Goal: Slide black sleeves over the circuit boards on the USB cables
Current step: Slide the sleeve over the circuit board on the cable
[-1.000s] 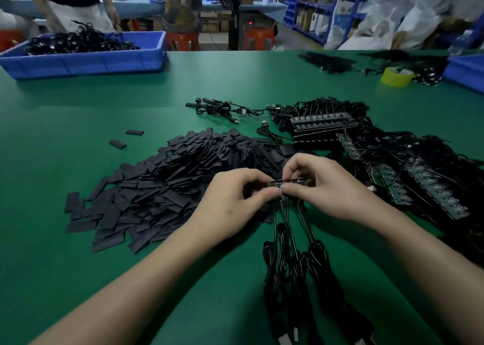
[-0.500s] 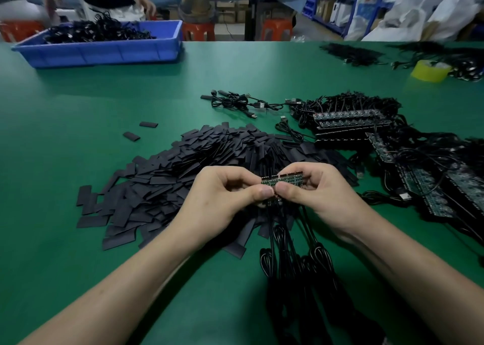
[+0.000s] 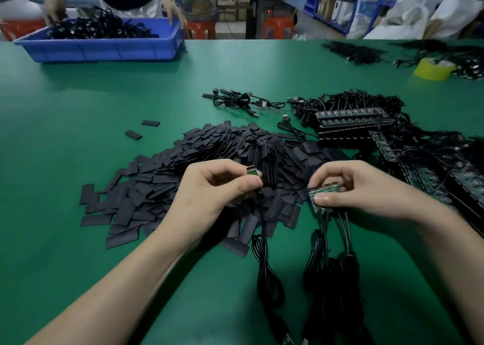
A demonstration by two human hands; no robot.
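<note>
Pinching, left hand (image 3: 207,190): thumb and fingers clamp a single circuit board (image 3: 252,173), its cable (image 3: 262,242) trailing toward the near edge.
Right hand (image 3: 353,187): grips a bunch of boards (image 3: 318,196), apart from the left.
Sleeves (image 3: 222,145): loose black heap on the green table (image 3: 78,95), just beyond both hands.

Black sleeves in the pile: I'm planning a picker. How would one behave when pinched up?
Probably light and thin: the black sleeves lie flat in a loose, overlapping heap. A push would likely scatter them, not roll; two stray sleeves lie apart.
</note>
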